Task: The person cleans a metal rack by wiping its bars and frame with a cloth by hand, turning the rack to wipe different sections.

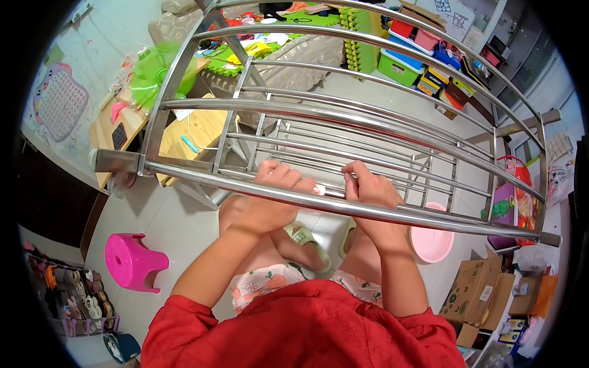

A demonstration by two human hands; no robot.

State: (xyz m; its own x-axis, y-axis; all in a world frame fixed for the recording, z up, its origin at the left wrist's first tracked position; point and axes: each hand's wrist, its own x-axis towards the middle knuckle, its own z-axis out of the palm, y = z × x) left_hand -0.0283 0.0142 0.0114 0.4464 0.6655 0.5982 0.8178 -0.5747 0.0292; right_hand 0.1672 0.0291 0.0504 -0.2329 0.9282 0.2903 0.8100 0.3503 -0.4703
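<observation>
A metal rack point(392, 119) of shiny tubes stretches across the space in front of the seated person, above the knees, with its near bar running from the left side of the view down to the right. The left hand point(273, 193) lies over that bar with its fingers bent and partly closed; the fingertips are hidden, so I cannot tell whether it grips the bar. A small white piece point(319, 189) shows between the hands, just beside the left fingers, too small to identify. The right hand point(370, 187) is at the same bar, a little further right, half closed with thumb and forefinger drawn near each other; whether anything is pinched there cannot be told. Green slippers point(314, 251) are on the person's feet below, on the pale tiled floor point(196, 242). A pink stool point(135, 262) stands to the left, and a pink basin point(433, 242) sits on the floor near the right forearm. Beyond the rack's left end is a wooden table point(199, 132) with a blue pen point(189, 143) on it. At lower right stands an opened cardboard box point(473, 288), and coloured bins point(397, 66) are stacked at the far side.
</observation>
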